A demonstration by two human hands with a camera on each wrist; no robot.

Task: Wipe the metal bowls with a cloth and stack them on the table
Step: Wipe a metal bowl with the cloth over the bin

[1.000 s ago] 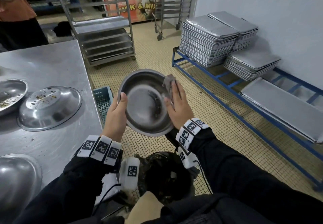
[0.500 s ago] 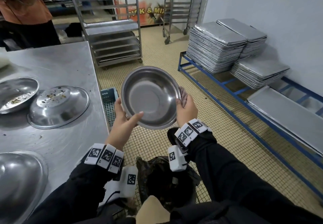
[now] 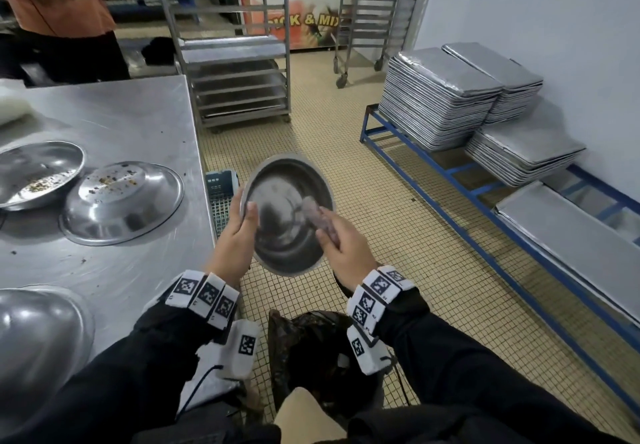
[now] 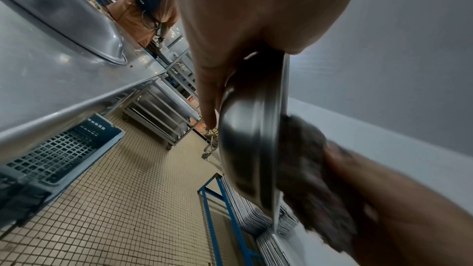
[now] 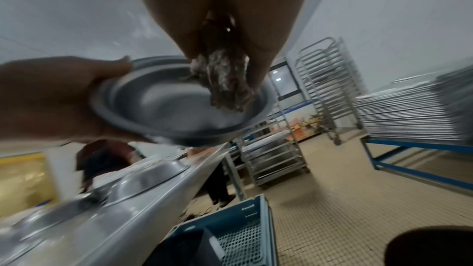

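Note:
I hold a metal bowl [image 3: 280, 211] tilted toward me above the tiled floor, right of the steel table [image 3: 114, 125]. My left hand [image 3: 242, 225] grips its left rim, thumb inside. My right hand [image 3: 341, 239] holds a bunched grey-brown cloth [image 3: 313, 213] against the bowl's inner right side. In the right wrist view the cloth [image 5: 225, 86] hangs into the bowl [image 5: 169, 108]. The left wrist view has the bowl [image 4: 253, 139] edge-on with the cloth [image 4: 312, 173] beside it. On the table lie an overturned bowl [image 3: 121, 201], a dirty upright bowl [image 3: 38, 173] and another overturned one [image 3: 34, 346].
A dark bin [image 3: 318, 350] stands below my hands. A blue crate [image 3: 220, 197] sits on the floor by the table's edge. Stacked metal trays [image 3: 446, 93] rest on a blue rack [image 3: 460, 180] at right. Wheeled tray racks [image 3: 235, 62] stand behind. Another person [image 3: 62, 17] stands far left.
My right hand came off the bowl's right rim and brought the cloth inside the bowl. The bowl dropped lower, and my left thumb now hooks over the rim.

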